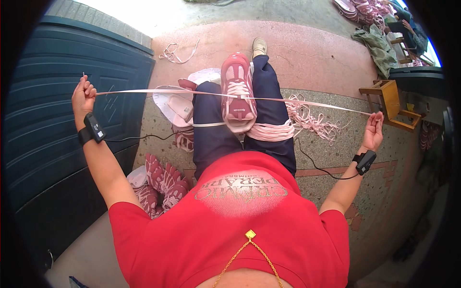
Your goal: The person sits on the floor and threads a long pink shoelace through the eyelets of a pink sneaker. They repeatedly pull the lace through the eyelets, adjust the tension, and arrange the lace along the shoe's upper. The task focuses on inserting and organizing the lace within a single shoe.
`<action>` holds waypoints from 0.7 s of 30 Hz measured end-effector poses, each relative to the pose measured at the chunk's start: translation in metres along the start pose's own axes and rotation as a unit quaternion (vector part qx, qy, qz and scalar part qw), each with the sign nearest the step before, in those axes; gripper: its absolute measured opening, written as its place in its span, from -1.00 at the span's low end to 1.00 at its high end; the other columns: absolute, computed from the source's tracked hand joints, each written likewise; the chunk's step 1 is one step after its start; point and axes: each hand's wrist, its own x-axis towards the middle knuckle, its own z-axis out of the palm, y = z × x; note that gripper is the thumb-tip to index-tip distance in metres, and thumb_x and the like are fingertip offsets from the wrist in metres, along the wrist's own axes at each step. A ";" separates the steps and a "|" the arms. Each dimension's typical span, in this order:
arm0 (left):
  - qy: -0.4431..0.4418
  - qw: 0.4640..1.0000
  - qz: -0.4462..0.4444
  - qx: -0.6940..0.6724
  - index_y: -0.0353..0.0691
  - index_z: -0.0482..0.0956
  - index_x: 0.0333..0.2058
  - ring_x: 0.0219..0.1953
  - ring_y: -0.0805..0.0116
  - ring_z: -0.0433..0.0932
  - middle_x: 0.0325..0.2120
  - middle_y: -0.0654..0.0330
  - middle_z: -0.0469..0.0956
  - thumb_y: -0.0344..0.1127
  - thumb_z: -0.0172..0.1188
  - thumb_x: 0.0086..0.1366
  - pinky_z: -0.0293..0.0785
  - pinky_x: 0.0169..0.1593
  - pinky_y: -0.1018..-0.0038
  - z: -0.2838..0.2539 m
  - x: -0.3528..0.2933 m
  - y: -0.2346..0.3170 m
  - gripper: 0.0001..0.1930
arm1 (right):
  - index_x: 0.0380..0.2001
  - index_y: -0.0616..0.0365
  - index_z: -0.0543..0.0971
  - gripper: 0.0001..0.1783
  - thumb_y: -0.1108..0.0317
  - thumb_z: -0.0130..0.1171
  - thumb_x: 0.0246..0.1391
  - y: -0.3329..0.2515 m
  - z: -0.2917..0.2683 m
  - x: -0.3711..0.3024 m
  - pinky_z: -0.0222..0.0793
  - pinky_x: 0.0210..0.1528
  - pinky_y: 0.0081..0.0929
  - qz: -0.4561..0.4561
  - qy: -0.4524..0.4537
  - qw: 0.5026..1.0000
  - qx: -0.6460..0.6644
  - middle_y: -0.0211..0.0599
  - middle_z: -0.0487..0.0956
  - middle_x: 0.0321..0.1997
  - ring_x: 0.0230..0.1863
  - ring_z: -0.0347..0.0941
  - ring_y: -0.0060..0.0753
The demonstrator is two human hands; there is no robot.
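Observation:
A pink and maroon shoe upper [238,108] rests across my thighs, its toe pointing away from me. Pale pink shoelace [158,90] runs through its eyelets, crossed in rows toward the toe. My left hand [84,96], raised far out to the left, is closed on one end of the lace, whose tip sticks up above the fingers. Far out to the right, my right hand [373,130] is closed on the other end. Both lengths stretch taut and nearly straight from the shoe. A bundle of pink laces [270,130] is wrapped around my right thigh.
Loose laces [312,117] lie heaped on the floor right of my legs. Maroon shoe uppers [163,185] are piled at the lower left. A dark blue door [53,77] stands close on the left, a wooden stool [391,103] on the right. A person [414,33] sits at the far right.

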 end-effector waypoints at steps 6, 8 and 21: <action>-0.154 0.970 -0.035 0.185 -0.31 0.43 -0.13 -0.53 0.55 0.46 -0.48 0.26 0.53 -0.33 0.10 0.31 0.37 -0.42 0.70 0.073 -0.049 -0.112 -0.78 | -0.28 0.23 0.58 -0.84 0.40 0.08 0.14 0.081 0.032 -0.032 0.34 0.02 -0.49 0.029 -0.057 0.823 -0.565 -0.21 0.52 -0.08 -0.05 0.42 -0.32; -0.266 0.921 -0.113 0.260 -0.26 0.48 -0.16 -0.40 0.51 0.54 -0.44 0.24 0.58 -0.32 0.13 0.26 0.41 -0.37 0.62 0.104 -0.085 -0.158 -0.79 | -0.39 0.18 0.61 -0.88 0.38 0.13 0.08 0.127 0.041 -0.056 0.35 -0.11 -0.43 -0.157 -0.240 0.627 -0.725 -0.27 0.55 -0.28 -0.25 0.45 -0.26; -0.274 0.697 0.376 0.546 -0.24 0.58 -0.53 -0.20 0.06 0.44 -0.46 0.13 0.55 -0.36 0.11 0.12 0.35 -0.02 0.22 0.168 -0.154 -0.275 -0.87 | -0.46 0.19 0.57 -0.85 0.37 0.06 0.02 0.257 0.092 -0.142 0.31 -0.04 -0.25 -0.122 -0.526 0.530 -0.654 -0.11 0.57 -0.24 -0.09 0.44 -0.09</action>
